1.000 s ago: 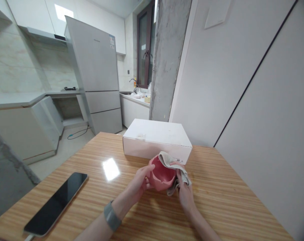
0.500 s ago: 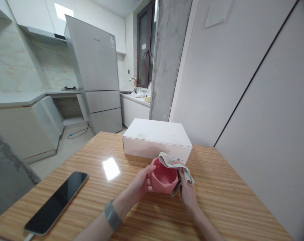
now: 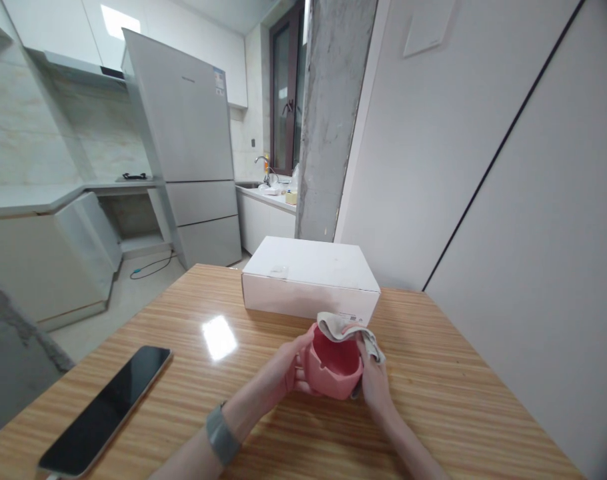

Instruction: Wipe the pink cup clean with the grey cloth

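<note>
A pink faceted bowl (image 3: 333, 380) with a small notch in its rim is held over the table, its opening tipped toward me. My left hand (image 3: 293, 367) grips its left side, the thumb near the rim and the fingers against the wall. On the other side, my right hand (image 3: 373, 377) clasps a light grey cloth (image 3: 336, 327). The cloth drapes over the far right rim, and part of it hangs behind the bowl. Some right-hand fingers are hidden by the cloth and the bowl.
Just beyond my hands, a white box (image 3: 311, 273) lies on the wood-grain table (image 3: 183, 400). A dark-screened phone (image 3: 108, 410) with a cable lies at the left. A white wall (image 3: 523, 220) borders the right side; a fridge (image 3: 188, 133) stands behind.
The bowl has turned in my hands, so its rim notch sits further left, and it is slightly lower. The cloth stays at the far right rim. The view has shifted slightly.
</note>
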Demonstrator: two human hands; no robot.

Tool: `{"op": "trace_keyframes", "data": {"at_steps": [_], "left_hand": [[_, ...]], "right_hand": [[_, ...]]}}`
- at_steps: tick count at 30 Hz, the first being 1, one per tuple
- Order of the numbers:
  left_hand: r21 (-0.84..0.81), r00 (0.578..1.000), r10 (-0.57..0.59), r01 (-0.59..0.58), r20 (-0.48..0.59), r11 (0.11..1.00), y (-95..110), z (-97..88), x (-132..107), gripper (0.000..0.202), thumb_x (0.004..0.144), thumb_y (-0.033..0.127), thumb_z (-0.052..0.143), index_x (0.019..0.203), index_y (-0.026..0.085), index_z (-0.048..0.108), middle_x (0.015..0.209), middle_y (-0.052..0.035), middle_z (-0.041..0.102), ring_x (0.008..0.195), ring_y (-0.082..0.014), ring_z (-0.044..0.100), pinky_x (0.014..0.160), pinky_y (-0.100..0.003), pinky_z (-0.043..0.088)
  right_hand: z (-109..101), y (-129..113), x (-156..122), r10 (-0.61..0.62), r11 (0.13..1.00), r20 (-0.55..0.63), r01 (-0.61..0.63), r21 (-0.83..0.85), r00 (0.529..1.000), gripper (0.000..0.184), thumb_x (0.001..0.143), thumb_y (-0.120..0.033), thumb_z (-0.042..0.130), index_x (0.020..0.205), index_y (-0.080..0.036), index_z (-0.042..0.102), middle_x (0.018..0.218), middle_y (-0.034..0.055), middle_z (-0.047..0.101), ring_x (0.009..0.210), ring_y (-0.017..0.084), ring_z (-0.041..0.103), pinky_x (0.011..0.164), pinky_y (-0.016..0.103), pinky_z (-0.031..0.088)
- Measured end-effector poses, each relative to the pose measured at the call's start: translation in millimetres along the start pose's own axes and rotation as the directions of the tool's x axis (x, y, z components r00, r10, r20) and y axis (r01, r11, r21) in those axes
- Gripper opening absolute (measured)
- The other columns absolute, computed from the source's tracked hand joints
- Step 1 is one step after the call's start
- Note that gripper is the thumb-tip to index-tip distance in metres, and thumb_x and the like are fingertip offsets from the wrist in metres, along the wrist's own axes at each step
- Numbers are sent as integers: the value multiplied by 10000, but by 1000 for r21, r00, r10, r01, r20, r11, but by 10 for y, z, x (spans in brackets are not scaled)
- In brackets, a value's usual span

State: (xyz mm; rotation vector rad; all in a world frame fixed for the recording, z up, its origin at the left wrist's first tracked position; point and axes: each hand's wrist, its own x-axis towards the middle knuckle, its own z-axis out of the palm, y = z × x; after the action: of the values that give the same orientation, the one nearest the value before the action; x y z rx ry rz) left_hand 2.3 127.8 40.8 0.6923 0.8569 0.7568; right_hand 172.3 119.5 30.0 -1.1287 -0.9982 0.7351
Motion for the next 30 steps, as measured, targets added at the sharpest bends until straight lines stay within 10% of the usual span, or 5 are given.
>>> {"op": "trace_keyframes", "data": {"at_steps": [10, 17, 26, 30], "left_hand": [[-210, 954, 294, -277, 53, 938, -19, 102, -102, 263, 739, 290, 725, 944, 142, 653, 769, -55, 732, 678, -182, 681, 730, -349, 563], [-52, 992, 93, -89, 88, 995, -52, 18, -33, 446, 811, 488, 621, 1049, 114, 666, 926, -120, 745, 733, -186, 697, 608, -245, 539], [-234, 963, 269, -263, -8, 936, 46, 57, -73, 414, 818, 328, 660, 1175, 118, 637, 1140, -147, 708, 1001, -257, 684, 780, -309, 574], [-264, 950, 312, -294, 31, 919, 67, 81, -82, 501, 825, 309, 653, 1292, 151, 561, 1247, -153, 652, 1097, -285, 641, 798, -338, 577]], "right_hand": [[74, -138, -42, -76, 997, 103, 76, -1, 992, 385, 818, -562, 569, 939, -240, 743, 1060, 70, 733, 1150, 279, 578, 1095, 398, 348], [-26, -57, 18, 34, 997, -7, -35, -62, 999, 449, 768, -605, 586, 926, -220, 755, 1012, 88, 751, 1132, 308, 600, 1021, 438, 442], [-37, 147, -34, -130, 982, 122, 145, -122, 984, 317, 815, -493, 566, 961, -292, 763, 1162, 56, 706, 1271, 304, 508, 1158, 472, 293], [21, 107, -56, -11, 999, 181, 3, 40, 983, 359, 875, -493, 527, 1116, -300, 710, 1286, 41, 649, 1337, 261, 450, 1175, 454, 246]]}}
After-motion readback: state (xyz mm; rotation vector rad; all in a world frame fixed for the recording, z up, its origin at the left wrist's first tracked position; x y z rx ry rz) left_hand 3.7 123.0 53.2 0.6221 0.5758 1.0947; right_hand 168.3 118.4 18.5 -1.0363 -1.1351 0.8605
